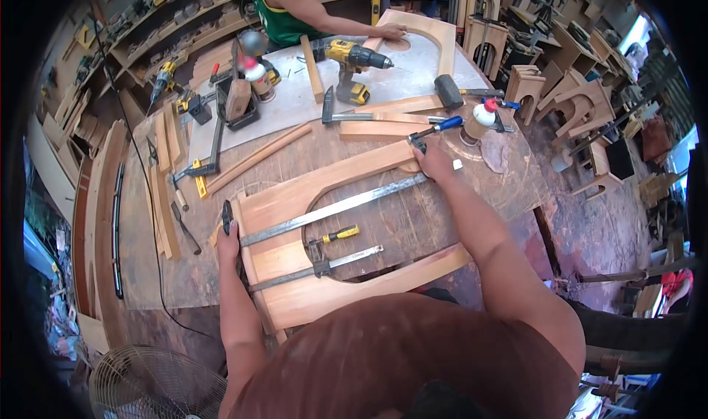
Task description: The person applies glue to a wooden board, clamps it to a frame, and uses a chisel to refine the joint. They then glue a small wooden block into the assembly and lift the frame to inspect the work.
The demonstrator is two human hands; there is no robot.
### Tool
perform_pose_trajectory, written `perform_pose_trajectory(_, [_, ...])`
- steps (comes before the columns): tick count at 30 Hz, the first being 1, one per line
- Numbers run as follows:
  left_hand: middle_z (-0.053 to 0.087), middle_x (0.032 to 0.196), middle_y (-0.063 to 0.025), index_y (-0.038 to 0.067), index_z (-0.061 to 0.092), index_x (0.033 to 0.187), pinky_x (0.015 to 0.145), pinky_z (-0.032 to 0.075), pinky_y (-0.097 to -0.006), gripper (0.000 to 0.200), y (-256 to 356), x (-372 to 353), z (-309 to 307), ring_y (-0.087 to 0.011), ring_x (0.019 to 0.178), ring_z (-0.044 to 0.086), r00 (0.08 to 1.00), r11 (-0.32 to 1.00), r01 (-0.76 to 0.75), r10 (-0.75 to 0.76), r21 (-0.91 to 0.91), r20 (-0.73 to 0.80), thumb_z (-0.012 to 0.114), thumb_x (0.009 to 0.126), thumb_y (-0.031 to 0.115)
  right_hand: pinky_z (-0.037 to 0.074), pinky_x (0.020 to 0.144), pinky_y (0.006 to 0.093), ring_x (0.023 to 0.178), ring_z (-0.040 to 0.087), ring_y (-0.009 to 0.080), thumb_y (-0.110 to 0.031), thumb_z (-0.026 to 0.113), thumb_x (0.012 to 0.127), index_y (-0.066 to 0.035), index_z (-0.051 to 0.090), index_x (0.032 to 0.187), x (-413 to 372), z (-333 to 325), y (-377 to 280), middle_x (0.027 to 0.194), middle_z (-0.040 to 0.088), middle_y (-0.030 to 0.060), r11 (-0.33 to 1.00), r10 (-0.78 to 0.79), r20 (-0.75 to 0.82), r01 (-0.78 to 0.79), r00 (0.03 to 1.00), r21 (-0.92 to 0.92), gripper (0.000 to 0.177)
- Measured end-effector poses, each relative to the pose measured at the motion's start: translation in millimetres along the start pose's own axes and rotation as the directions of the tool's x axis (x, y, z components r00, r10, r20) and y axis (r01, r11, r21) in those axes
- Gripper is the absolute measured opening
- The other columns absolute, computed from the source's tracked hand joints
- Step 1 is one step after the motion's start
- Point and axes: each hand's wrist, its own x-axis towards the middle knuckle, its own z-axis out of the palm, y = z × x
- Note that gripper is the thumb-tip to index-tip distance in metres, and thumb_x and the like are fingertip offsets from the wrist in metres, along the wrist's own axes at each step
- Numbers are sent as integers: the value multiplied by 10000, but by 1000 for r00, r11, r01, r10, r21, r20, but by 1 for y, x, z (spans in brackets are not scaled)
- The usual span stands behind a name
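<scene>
A wooden panel with an arched cut-out [276, 209] lies on the workbench in front of me. Across it runs a long metal bar clamp [346, 206]. My left hand [229, 243] grips the clamp's black end at the panel's left edge. At the far right corner, my right hand [435, 161] is closed around the clamp's jaw, below its blue handle [446, 124]. A shorter bar clamp [350, 260] with a yellow handle [341, 234] sits across the near part of the panel. The fingers are partly hidden on both hands.
Beyond the panel are a cordless drill [350, 68], a mallet [448, 92], glue bottles [480, 122] and wood strips [259, 157]. Another person's hand [391, 31] rests on a second arched panel [435, 32]. A fan [151, 382] stands at lower left.
</scene>
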Motion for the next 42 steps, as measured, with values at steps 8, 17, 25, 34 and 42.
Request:
perform_pose_trajectory(8, [663, 1051, -268, -36, 598, 1097, 898, 472, -432, 520, 2, 0, -4, -382, 1018, 642, 998, 997, 43, -45, 65, 31, 553, 957, 463, 492, 910, 498, 1064, 627, 403, -407, 543, 945, -63, 547, 1261, 1, 0, 1, 1152, 650, 239, 1000, -6, -28, 7, 1000, 19, 467])
perform_pose_trajectory(17, [649, 1043, -304, -47, 602, 1066, 885, 470, -490, 511, 9, -5, 5, -457, 1034, 617, 997, 980, 37, -22, 198, -75, 526, 964, 447, 502, 900, 487, 1026, 644, 395, -407, 571, 923, -95, 564, 1264, -6, -17, 7, 1120, 668, 216, 996, -85, -71, 82, 994, -47, 462])
perform_pose_trajectory(25, [657, 994, -288, -36, 603, 1036, 855, 471, -488, 479, -1, -1, 8, -450, 979, 626, 996, 982, 12, 4, 186, -87, 531, 968, 433, 507, 863, 492, 1018, 654, 371, -426, 552, 933, -98, 546, 1267, 4, -22, 34, 1049, 690, 213, 1000, -9, -59, 9, 998, -10, 468])
perform_pose_trajectory(34, [677, 980, -250, -77, 606, 1080, 831, 482, -449, 534, -5, 3, 5, -363, 930, 653, 998, 991, -23, 30, 128, -51, 537, 973, 442, 494, 891, 479, 1012, 649, 379, -436, 508, 961, -49, 529, 1260, 4, -17, 39, 1045, 683, 227, 998, -69, -13, 69, 998, 8, 489])
perform_pose_trajectory(42, [654, 826, -139, -55, 617, 1000, 693, 477, -388, 426, -18, 11, 8, -235, 740, 591, 995, 996, -79, 81, 37, -57, 562, 976, 367, 482, 919, 480, 1060, 626, 390, -504, 545, 931, -44, 566, 1261, 4, -27, 61, 1107, 673, 216, 979, -162, -69, 169, 984, 114, 566])
